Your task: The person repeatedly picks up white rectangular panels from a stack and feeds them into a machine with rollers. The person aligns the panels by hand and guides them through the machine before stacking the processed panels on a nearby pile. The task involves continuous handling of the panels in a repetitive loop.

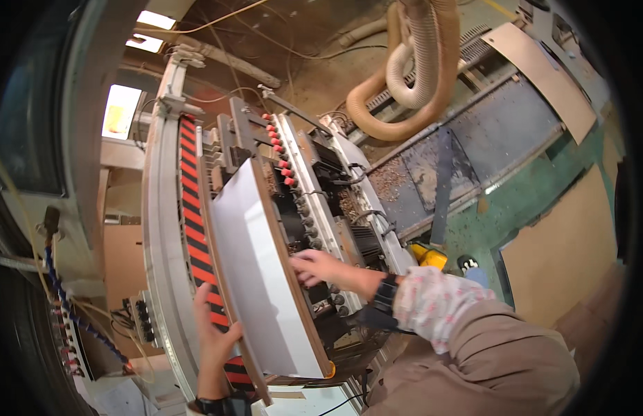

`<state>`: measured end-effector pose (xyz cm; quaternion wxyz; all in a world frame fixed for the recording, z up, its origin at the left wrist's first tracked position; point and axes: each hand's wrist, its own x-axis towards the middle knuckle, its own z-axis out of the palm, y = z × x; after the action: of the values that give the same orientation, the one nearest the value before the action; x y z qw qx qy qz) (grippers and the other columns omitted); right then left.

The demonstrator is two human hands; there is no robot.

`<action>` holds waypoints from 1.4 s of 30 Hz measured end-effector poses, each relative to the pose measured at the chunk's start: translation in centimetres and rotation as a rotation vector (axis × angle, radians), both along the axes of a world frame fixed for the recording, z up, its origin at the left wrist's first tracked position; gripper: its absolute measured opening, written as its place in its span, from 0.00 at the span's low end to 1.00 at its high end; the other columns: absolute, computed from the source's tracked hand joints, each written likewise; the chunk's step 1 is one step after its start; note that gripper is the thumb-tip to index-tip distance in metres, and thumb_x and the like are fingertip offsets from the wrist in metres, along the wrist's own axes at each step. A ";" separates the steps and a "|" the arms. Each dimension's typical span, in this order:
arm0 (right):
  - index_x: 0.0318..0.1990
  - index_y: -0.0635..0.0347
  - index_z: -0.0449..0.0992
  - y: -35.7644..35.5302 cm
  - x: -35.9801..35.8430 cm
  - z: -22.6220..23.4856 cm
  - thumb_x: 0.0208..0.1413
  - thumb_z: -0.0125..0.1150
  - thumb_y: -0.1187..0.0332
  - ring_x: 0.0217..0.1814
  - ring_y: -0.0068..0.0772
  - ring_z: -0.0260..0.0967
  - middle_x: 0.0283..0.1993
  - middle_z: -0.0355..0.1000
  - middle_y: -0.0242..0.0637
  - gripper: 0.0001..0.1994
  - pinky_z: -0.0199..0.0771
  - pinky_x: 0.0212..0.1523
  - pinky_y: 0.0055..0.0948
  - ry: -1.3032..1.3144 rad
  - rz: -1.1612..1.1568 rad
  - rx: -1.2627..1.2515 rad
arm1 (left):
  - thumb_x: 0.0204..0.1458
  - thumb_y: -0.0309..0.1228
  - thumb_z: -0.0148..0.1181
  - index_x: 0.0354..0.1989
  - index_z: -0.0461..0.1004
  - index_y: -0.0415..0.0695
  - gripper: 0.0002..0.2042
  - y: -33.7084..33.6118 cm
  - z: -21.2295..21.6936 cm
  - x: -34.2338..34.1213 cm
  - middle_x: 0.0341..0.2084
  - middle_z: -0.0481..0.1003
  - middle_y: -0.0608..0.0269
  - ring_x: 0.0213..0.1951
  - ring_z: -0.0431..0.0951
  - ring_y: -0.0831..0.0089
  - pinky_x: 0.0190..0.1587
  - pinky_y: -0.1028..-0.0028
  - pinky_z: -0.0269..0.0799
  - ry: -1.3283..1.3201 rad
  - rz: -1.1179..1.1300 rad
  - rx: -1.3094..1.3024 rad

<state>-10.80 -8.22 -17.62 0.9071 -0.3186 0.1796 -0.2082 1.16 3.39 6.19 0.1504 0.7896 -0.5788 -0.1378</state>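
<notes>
A long white panel (pixel 256 277) with raised brown edges lies lengthwise on the machine bed in front of me. My left hand (pixel 214 340) is at its left side near the front end, fingers stretched up and thumb apart, by the brown edge strip (pixel 224 295). On the opposite side, my right hand (pixel 316 267) reaches in from the right. Its fingers are apart and slightly bent at the panel's right brown edge (pixel 283 253); whether they touch it I cannot tell. Neither hand grips anything that I can see.
A red-and-black striped strip (pixel 195 215) runs along the machine's left rail (pixel 162 229). Red-capped fittings (pixel 276 145) line the bar at right. Beyond are a ribbed hose (pixel 411 69), a dusty metal bed (pixel 501 118) and brown sheets (pixel 564 236) on the green floor.
</notes>
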 end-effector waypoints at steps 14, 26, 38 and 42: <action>0.52 0.62 0.63 -2.3 1.8 1.7 0.49 0.62 0.54 0.50 0.30 0.63 0.46 0.66 0.34 0.28 0.67 0.45 0.35 -0.204 0.115 0.108 | 0.30 0.21 0.58 0.59 0.55 0.41 0.39 -0.3 0.6 -1.8 0.59 0.54 0.54 0.63 0.50 0.59 0.61 0.56 0.47 -0.001 0.038 -0.037; 0.59 0.73 0.46 -1.0 3.8 5.8 0.37 0.69 0.46 0.61 0.41 0.52 0.58 0.53 0.54 0.51 0.55 0.58 0.35 0.192 -0.102 -0.040 | 0.33 0.24 0.57 0.27 0.70 0.46 0.09 -2.6 -2.5 -2.3 0.36 0.73 0.72 0.53 0.67 0.70 0.63 0.51 0.45 -0.460 -0.821 0.338; 0.44 0.68 0.69 -1.8 4.6 3.9 0.45 0.60 0.64 0.39 0.32 0.68 0.38 0.71 0.42 0.20 0.67 0.40 0.30 0.041 -0.215 -0.045 | 0.32 0.22 0.55 0.22 0.70 0.42 0.05 -1.0 1.7 -0.3 0.28 0.73 0.64 0.45 0.71 0.62 0.54 0.55 0.62 -0.402 -0.726 0.142; 0.42 0.67 0.71 -1.5 3.6 4.1 0.45 0.59 0.68 0.35 0.28 0.69 0.36 0.72 0.39 0.16 0.68 0.37 0.28 -0.004 -0.253 -0.004 | 0.34 0.24 0.58 0.25 0.69 0.42 0.07 -1.6 0.5 -1.7 0.29 0.72 0.63 0.45 0.71 0.63 0.55 0.57 0.61 -0.388 -0.750 0.185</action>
<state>-7.24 -9.68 -13.49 0.8734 -0.2947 0.2161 -0.3218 -0.51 1.75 6.70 -0.0931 0.5461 -0.8284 -0.0829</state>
